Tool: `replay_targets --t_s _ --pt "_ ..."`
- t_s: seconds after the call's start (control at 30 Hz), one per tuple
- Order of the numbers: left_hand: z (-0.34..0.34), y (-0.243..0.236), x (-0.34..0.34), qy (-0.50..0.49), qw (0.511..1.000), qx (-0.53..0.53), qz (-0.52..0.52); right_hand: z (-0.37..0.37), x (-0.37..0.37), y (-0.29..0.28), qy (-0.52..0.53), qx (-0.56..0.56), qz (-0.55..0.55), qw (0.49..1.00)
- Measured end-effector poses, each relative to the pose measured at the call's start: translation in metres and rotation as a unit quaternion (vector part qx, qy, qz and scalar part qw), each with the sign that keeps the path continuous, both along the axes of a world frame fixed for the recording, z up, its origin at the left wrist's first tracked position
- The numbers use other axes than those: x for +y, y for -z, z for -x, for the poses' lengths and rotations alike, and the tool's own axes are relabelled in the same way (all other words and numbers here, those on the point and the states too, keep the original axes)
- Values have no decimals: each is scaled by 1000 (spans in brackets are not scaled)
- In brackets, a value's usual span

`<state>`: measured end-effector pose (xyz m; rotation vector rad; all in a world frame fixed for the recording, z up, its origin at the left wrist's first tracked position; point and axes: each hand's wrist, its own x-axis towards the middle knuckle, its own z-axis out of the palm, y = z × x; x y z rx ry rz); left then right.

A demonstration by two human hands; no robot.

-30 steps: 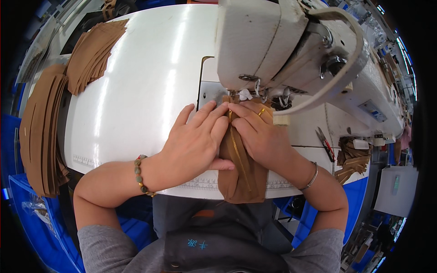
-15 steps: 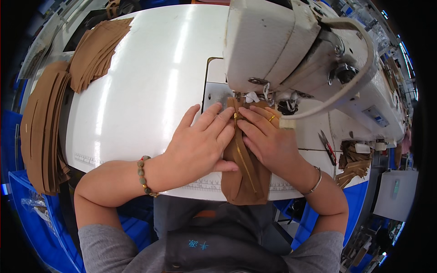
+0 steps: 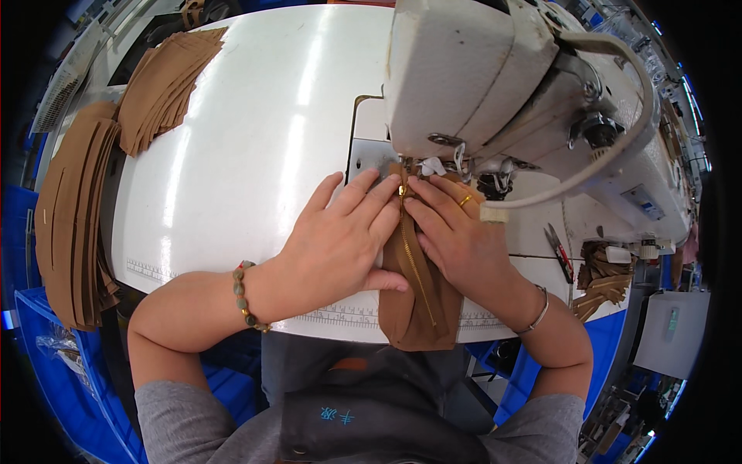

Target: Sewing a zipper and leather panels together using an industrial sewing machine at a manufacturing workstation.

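A brown fabric piece [image 3: 398,321] with a brass-toothed zipper [image 3: 416,271] lies under the head of a white sewing machine [image 3: 464,85]. Its near end reaches over the table's front edge. My left hand [image 3: 332,240] rests flat across the left side of the cloth, fingers spread and thumb out to the right. On the opposite side, my right hand [image 3: 461,243] lies with fingers extended over the fabric. Both sets of fingertips are close to the gold zipper slider [image 3: 402,190], just short of the presser foot. The needle point is hard to make out.
Two stacks of brown cut pieces, a near stack [image 3: 69,216] and a far stack [image 3: 170,89], stand at the left. Red-handled thread snips [image 3: 560,254] and brown scraps [image 3: 599,282] are at the right. A blue bin [image 3: 58,379] stands below the table at left.
Relative to the view, machine, cloth and hands all sit slightly further right, as if the view shifted. The hands keep nearly the same pose on the fabric.
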<state>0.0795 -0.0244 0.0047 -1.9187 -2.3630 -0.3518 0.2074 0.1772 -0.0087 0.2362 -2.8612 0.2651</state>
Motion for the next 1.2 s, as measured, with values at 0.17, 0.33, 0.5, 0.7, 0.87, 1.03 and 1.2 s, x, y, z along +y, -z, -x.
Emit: replay_targets --t_s 0.17,0.33,0.5,0.7,0.87,1.03,1.2 --pt "2 0 0 11 1000 -1 -7 -1 -2 0 1 3 -12 1000" --pt "-3 -1 1 26 1000 -5 -11 -9 -2 1 4 -5 -30 1000" --pt "0 0 4 24 1000 -2 -6 -9 2 5 12 3 -41 999" --pt "6 1 9 31 999 1 -17 -6 6 4 16 14 -46 999" --pt "6 3 10 33 999 7 -21 -5 5 3 16 25 -33 999" --pt "3 0 7 31 999 12 -24 -5 1 -4 -5 92 -91 992" --pt "-21 -8 -10 8 1000 -23 -14 -12 -5 -9 -147 161 -61 974"
